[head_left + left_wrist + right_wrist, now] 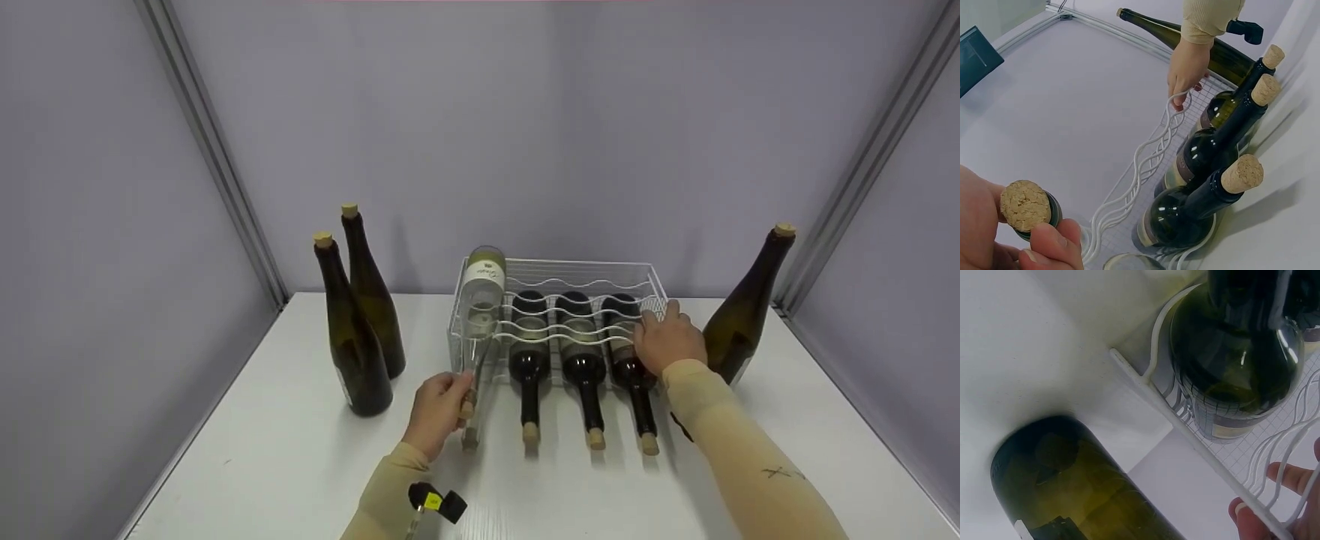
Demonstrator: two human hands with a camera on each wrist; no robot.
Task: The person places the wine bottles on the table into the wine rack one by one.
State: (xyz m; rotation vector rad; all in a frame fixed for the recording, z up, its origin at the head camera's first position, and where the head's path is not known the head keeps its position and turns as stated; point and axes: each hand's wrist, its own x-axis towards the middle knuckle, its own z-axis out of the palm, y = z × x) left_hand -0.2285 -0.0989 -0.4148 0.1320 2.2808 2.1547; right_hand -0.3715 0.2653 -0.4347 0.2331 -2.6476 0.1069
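My left hand (pixel 439 409) pinches the corked neck of a clear wine bottle (pixel 484 281) that lies along the left end of the top of a white wire wine rack (pixel 577 261). Close up in the left wrist view, its cork (pixel 1026 206) sits between thumb and fingers. The right hand (pixel 670 341) grips the rack's top right corner, fingers (pixel 1292 477) curled round the wires. Below the top wires lie three dark wine bottles (pixel 583 367), corks facing me. Under the held bottle, the cork (pixel 470 440) of another clear bottle shows.
Two dark corked bottles, one nearer (pixel 352 352) and one behind it (pixel 375 315), stand left of the rack. Another dark bottle (pixel 750 315) stands close to its right, beside my right hand. Walls enclose the white table (pixel 247 450) at the back and sides.
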